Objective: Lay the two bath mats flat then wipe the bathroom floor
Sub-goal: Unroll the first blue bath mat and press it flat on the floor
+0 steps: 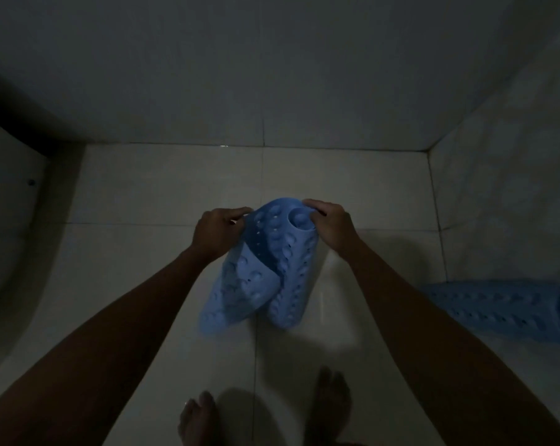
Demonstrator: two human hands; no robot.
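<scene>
Head view: left hand [217,231] and right hand [331,225] each pinch rolled blue mat's [266,268] top edge above open floor [163,188].

- left hand [219,231] and right hand [331,228]: bare, no gloves, no rings or bands visible in the dim light
- wrists bare, no watch or bracelet to be seen
- both forearms bare along their whole visible length; no sleeve edge in view
- two bare feet at bottom edge, left foot [198,420] and right foot [330,403], no shoes, socks or sandals
- toes visible on both feet; nail detail too dark to tell
</scene>
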